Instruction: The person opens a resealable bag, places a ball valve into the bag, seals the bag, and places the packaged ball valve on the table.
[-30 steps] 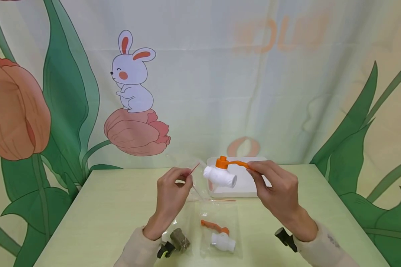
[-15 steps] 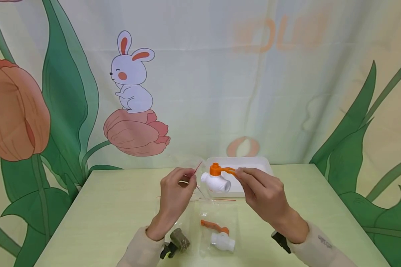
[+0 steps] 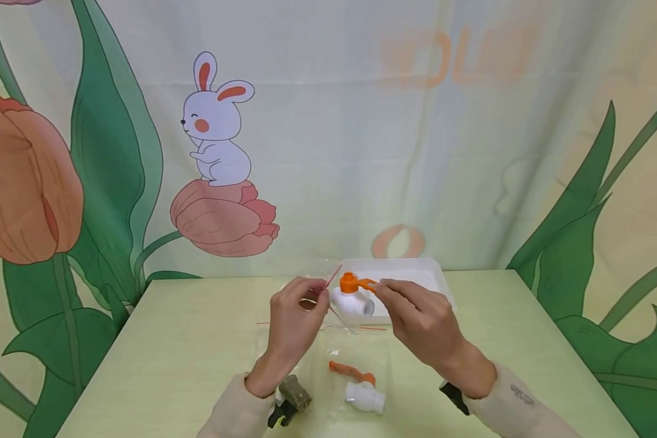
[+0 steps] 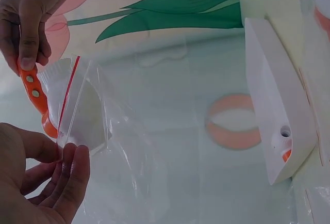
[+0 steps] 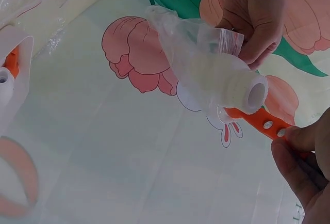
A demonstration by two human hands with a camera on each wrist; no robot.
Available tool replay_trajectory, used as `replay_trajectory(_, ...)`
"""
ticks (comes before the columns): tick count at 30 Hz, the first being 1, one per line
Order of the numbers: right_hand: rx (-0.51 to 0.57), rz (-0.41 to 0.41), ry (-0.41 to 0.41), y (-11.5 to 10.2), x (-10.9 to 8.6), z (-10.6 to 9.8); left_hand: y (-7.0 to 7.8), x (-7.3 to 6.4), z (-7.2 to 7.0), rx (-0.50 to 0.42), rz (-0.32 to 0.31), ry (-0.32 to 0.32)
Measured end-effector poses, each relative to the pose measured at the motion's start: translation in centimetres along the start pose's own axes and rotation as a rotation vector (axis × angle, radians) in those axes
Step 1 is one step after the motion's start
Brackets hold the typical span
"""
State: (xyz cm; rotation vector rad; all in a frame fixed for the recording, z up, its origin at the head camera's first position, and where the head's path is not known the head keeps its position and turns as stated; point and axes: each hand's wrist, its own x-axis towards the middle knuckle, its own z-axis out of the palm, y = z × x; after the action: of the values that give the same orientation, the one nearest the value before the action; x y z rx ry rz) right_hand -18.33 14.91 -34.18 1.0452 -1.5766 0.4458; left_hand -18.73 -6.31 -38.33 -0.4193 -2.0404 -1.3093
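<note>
Left hand (image 3: 297,311), just left of centre, low in the head frame: fingers pinched on the red-striped edge of a clear bag (image 4: 129,157). Right hand (image 3: 424,325), lower right of centre: fingers clamped on the orange handle of a white valve (image 3: 352,302), held up between both hands at lower centre. Part of the valve shows through film; how deep it sits, cannot tell. White tray (image 3: 416,278) behind. Bottom centre, on the tabletop (image 3: 159,353): a bagged second valve (image 3: 364,396), brownish fitting (image 3: 295,391) near the left sleeve (image 3: 232,404).
</note>
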Motion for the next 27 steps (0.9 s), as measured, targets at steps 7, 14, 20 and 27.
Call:
replay_trajectory(7, 0.009, 0.008, -0.035, -0.3, -0.1, 0.4, 0.1, -0.2, 0.3, -0.021, 0.045, 0.004)
replay_trajectory(14, 0.013, 0.025, -0.077, -0.3, -0.5, 1.0, 0.4, -0.3, 0.5, -0.038, 0.056, -0.017)
replay_trajectory(20, 0.001, 0.041, -0.107, -0.3, -0.8, 1.9, 0.6, -0.4, 0.6, -0.063, 0.064, -0.033)
replay_trajectory(27, -0.01, 0.061, -0.113, -0.3, -1.3, 2.7, 1.2, -0.6, 0.7, -0.081, 0.072, -0.055)
